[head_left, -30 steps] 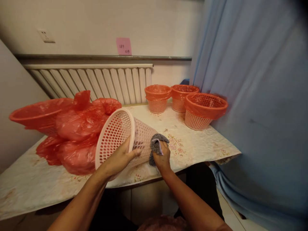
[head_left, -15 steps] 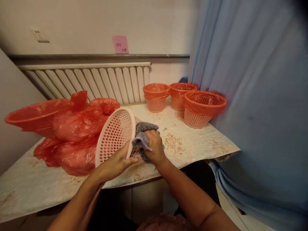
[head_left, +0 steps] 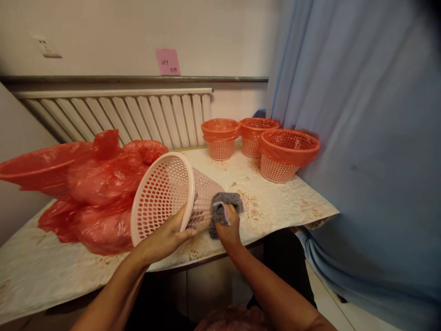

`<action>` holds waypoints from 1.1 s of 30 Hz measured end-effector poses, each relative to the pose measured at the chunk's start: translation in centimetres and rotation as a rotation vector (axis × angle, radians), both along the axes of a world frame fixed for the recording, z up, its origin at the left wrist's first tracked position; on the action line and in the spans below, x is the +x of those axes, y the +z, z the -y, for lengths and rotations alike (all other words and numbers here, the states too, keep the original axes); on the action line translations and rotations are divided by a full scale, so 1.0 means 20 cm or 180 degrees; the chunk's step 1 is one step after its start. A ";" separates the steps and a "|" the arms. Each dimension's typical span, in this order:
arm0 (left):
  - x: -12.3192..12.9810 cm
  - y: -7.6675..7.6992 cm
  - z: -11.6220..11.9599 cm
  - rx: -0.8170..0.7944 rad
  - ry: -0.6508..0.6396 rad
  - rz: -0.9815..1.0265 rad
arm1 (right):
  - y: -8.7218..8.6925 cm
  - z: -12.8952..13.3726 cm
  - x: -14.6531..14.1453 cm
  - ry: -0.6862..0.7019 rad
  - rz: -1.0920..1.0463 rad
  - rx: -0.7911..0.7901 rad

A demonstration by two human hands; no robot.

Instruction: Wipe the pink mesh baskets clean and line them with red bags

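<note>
Desk: floral-covered desk [head_left: 275, 202] under a radiator [head_left: 113, 115], beside a blue curtain [head_left: 361, 138].
Left hand [head_left: 165, 234]: fingers clamped on tipped basket [head_left: 165, 193] rim.
Right hand [head_left: 229, 227]: fingers closed around grey cloth [head_left: 223, 207], pressed against basket.

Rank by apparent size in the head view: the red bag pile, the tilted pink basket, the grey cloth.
1. red bag pile
2. pink basket, though it is nearer the camera
3. grey cloth

Hidden and cut off
We cannot read the pink note [head_left: 168, 61]; the red basin [head_left: 31, 168] leaves the left edge.
</note>
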State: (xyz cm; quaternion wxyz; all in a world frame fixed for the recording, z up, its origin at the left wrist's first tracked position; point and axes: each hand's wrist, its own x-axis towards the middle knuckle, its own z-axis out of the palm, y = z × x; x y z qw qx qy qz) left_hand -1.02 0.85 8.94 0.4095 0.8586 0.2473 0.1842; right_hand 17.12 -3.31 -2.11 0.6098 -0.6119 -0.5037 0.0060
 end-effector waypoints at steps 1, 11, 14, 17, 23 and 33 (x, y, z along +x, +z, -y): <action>0.00 0.00 0.00 -0.0005 0.0022 0.0022 | 0.06 0.03 -0.06 0.0190 0.0007 0.0057; -0.07 -0.03 -0.01 0.0167 0.0145 -0.0277 | 0.29 -0.05 -0.08 0.0660 0.0865 0.0373; -0.14 -0.07 -0.02 0.0201 0.0064 -0.0503 | 0.21 -0.16 0.04 0.0240 0.0620 0.0046; -0.21 -0.10 -0.02 0.0088 -0.0084 -0.0611 | 0.10 -0.21 0.16 -0.0068 0.0312 -0.0236; -0.20 -0.06 0.00 -0.0042 0.0192 -0.0545 | -0.10 -0.16 0.17 -0.0194 0.0219 -0.0251; 0.01 0.05 0.06 -0.0113 0.0360 0.0139 | -0.05 -0.05 -0.03 0.0180 -0.0230 0.0101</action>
